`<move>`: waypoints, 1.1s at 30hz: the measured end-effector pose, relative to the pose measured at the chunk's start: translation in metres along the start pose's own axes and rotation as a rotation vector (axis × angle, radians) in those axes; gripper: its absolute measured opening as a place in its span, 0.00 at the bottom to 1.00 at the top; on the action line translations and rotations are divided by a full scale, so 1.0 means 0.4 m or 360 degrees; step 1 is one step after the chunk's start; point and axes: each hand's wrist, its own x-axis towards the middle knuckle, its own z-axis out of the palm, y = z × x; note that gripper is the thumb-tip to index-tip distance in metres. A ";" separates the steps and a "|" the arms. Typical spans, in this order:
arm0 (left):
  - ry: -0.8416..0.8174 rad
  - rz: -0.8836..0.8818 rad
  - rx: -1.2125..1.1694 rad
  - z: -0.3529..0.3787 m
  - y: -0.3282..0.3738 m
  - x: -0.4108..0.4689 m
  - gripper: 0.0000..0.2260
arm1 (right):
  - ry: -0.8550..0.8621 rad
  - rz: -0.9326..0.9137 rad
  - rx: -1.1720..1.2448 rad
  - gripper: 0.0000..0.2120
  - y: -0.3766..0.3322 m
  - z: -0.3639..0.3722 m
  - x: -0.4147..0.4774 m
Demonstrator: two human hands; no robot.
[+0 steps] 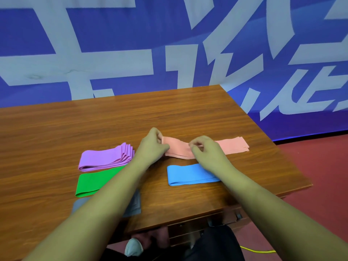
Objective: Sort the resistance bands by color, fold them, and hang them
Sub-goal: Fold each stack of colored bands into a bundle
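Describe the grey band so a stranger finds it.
On the wooden table's left, three piles run toward the near edge. The grey band is nearest, beside the green band, partly under the left forearm. It alone is dull, not bright.

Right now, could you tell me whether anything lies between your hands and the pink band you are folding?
Nothing visible does. The left hand and the right hand both pinch the pink band. The purple band, green band and blue band lie apart from it.
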 end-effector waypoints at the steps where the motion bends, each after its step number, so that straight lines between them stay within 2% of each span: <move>1: -0.0002 0.0064 -0.0090 0.000 0.013 -0.001 0.12 | 0.0036 0.0098 0.0197 0.09 -0.015 -0.006 0.008; 3: -0.0077 0.0182 -0.0292 0.003 0.045 -0.003 0.14 | -0.0096 0.0407 0.0798 0.13 -0.055 -0.019 0.019; 5: -0.0271 0.0225 -0.0498 0.011 0.074 -0.004 0.16 | -0.0277 0.0670 0.1377 0.19 -0.080 -0.039 0.024; 7: -0.0411 0.0249 -0.0540 0.018 0.093 -0.006 0.17 | -0.0334 0.0751 0.1556 0.20 -0.078 -0.060 0.029; 13: -0.0563 0.0350 -0.0757 0.058 0.092 0.001 0.14 | -0.0129 0.0860 0.1330 0.13 -0.028 -0.083 0.031; 15: -0.0457 0.0490 -0.0532 0.074 0.082 0.015 0.21 | -0.0104 0.0871 0.1348 0.09 -0.027 -0.091 0.031; 17: -0.0417 0.0578 -0.0216 0.090 0.067 0.027 0.33 | -0.0075 0.0857 0.1376 0.08 -0.032 -0.103 0.036; 20: -0.0680 0.0590 -0.0202 0.112 0.062 0.029 0.39 | -0.0087 0.0810 0.1426 0.09 -0.047 -0.124 0.043; 22: -0.0756 0.0573 -0.0325 0.122 0.063 0.032 0.38 | -0.0109 0.0800 0.1474 0.09 -0.060 -0.134 0.047; 26: -0.0710 0.0497 -0.0420 0.116 0.052 0.036 0.27 | -0.0109 0.0816 0.1538 0.07 -0.076 -0.144 0.061; 29: -0.0700 0.0477 -0.0297 0.090 0.038 0.030 0.22 | -0.0046 0.0848 0.1520 0.09 -0.070 -0.144 0.078; 31: -0.0658 0.0502 -0.0179 0.067 0.020 0.031 0.22 | -0.0015 0.0881 0.1430 0.10 -0.061 -0.139 0.083; 33: -0.0583 0.0564 0.0095 0.045 0.002 0.033 0.24 | 0.0006 0.0908 0.1244 0.09 -0.050 -0.130 0.085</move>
